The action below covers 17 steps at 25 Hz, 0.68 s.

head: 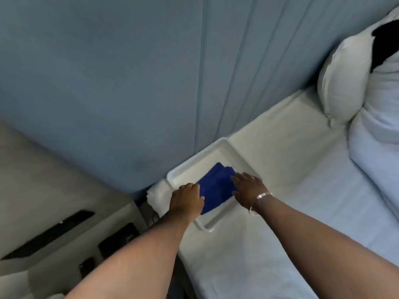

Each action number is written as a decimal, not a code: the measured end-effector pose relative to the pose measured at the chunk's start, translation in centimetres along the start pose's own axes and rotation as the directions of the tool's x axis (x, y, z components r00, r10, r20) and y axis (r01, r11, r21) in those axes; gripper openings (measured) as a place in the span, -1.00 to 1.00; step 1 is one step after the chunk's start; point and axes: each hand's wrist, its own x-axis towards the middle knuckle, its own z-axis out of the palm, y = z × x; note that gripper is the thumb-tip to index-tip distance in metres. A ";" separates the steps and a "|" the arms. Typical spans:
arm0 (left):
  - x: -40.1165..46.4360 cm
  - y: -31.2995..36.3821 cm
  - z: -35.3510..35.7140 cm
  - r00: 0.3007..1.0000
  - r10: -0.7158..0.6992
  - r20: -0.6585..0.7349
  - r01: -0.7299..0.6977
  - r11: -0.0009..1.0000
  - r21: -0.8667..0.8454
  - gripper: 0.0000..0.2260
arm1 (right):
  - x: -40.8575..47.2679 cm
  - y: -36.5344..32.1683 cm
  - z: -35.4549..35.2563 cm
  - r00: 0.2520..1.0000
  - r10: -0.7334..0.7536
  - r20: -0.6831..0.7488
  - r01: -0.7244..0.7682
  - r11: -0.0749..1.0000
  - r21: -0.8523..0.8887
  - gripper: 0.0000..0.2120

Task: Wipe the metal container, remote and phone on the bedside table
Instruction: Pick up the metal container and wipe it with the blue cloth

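Both hands, left (187,196) and right (248,188), rest flat-fingered on the folded blue cloth (216,186) in the white tray (190,167); soft and light, best pinched at an edge.

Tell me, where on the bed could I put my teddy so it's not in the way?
Bare sheet lies between the white tray and the pillow, and nearer, beside the right hand's forearm. The tray is crowded: the blue cloth and both hands, left hand too, fill it.
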 end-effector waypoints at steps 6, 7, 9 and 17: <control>6.6 -0.1 5.5 0.971 -0.198 0.137 0.189 0.979 0.073 -0.54 | 11.1 -1.7 3.3 0.938 -0.314 0.149 0.333 0.934 -0.132 -0.21; 6.7 -0.2 5.7 0.970 -0.206 0.130 0.200 0.978 0.059 -0.56 | 11.6 -1.9 3.1 0.934 -0.320 0.161 0.348 0.917 -0.197 -0.22; 6.7 -0.4 5.4 0.978 -0.159 0.138 0.166 0.985 -0.047 -0.72 | 12.0 -2.1 1.9 0.938 -0.326 0.120 0.347 0.880 -0.324 -0.38; -1.4 -7.8 -3.9 0.986 -0.011 0.168 0.163 0.315 -0.935 -0.83 | 2.1 -4.9 -3.9 0.957 -0.245 0.157 0.101 0.784 0.612 -0.77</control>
